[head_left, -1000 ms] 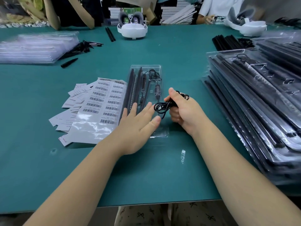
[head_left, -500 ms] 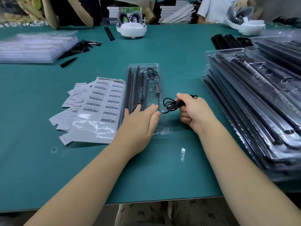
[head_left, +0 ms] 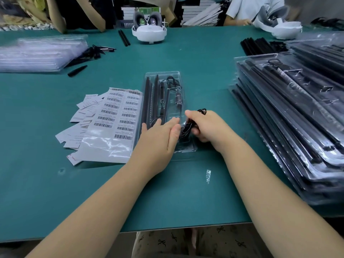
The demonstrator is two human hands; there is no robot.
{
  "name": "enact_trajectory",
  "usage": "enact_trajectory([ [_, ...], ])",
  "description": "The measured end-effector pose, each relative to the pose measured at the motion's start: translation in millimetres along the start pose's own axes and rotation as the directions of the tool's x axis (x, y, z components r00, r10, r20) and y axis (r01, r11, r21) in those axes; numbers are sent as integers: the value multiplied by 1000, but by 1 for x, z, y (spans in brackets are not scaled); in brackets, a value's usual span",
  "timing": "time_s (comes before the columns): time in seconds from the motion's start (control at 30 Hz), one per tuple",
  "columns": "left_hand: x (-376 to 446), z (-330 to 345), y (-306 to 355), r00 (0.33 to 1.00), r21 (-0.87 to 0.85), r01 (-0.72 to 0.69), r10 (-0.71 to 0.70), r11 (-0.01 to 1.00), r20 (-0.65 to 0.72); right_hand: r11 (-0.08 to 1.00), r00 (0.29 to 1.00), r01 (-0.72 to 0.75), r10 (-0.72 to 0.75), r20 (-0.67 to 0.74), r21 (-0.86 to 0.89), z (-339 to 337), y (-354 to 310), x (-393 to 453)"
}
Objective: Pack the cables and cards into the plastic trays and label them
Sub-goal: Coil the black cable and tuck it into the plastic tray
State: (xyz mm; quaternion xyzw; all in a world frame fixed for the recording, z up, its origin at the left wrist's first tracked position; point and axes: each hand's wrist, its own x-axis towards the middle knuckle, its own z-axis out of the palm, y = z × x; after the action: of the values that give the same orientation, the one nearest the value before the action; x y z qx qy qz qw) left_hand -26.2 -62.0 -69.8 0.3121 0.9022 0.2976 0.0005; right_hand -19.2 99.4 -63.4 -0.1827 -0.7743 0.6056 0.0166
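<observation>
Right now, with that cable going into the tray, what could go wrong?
The coiled black cable in the right hand looks loose and may spring out of the clear tray. The left hand only rests flat on the tray, so it might slide onto the barcode label sheet alongside.

A packing workshop, judging by the long green table (head_left: 186,58); stacks of filled plastic trays (head_left: 290,116); barcode label sheets (head_left: 119,112); empty trays (head_left: 41,53) piled opposite; another worker (head_left: 247,10) seated across.
</observation>
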Motion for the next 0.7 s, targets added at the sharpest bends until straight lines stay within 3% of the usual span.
enact_trajectory([
  [0.13, 1, 1, 0, 1000, 2, 7, -7, 1000, -1, 993, 990, -115, 115, -84, 0, 5, -7, 9],
  [0.27, 0, 0, 0, 999, -26, 9, -11, 1000, -44, 989, 959, -7, -35, -282, -146, 15, -3, 11],
  [0.37, -1, 1, 2, 993, -77, 3, -12, 997, -117, 984, 965, 16, -62, -257, -178, 14, 0, 11],
  [0.47, -2, 2, 5, 980, -127, -27, 1, 992, -197, 927, 964, 82, -166, -205, -367, 15, 0, 8],
  [0.6, 0, 3, 7, 977, 141, -158, 175, 977, -122, 914, 970, 105, -181, -163, -393, 11, -1, 6],
  [0.7, -2, 0, 11, 963, 175, -216, 239, 961, -125, 930, 979, 85, -144, -143, -357, 3, -1, 6],
])
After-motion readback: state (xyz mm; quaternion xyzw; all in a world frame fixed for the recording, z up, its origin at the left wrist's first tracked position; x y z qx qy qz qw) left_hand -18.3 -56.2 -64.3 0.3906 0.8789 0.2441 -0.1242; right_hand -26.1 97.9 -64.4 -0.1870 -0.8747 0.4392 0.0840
